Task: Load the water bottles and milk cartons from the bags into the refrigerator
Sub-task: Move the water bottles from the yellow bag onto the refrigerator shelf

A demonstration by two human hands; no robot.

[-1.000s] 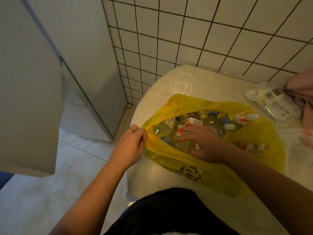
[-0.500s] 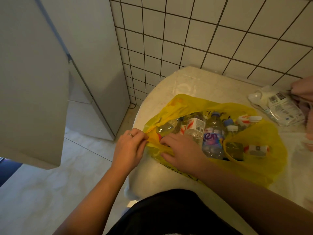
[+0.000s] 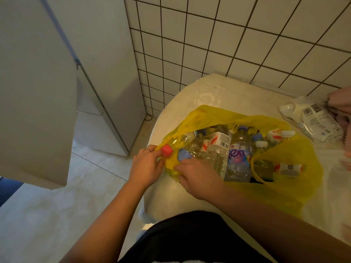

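A yellow plastic bag (image 3: 284, 188) lies open on the pale table (image 3: 205, 95), holding several clear water bottles. One bottle with a purple label (image 3: 238, 158) lies in the middle, and one with a white barcode label (image 3: 218, 147) lies beside it. A bottle with a red cap (image 3: 167, 150) pokes out at the bag's left edge. My left hand (image 3: 147, 168) pinches the bag's left rim right by that red cap. My right hand (image 3: 197, 178) grips the bag's near rim next to a blue cap (image 3: 184, 154). No milk carton is recognisable.
The white refrigerator (image 3: 106, 73) stands at the left against the tiled wall, with its door (image 3: 34, 92) swung open toward me. A clear plastic package (image 3: 313, 120) and pink cloth (image 3: 341, 103) lie at the table's far right. Pale floor tiles lie below the door.
My right hand came out from among the bottles to the bag's near left rim. The bag mouth is pulled wider, and the red-capped bottle now shows by my left hand.
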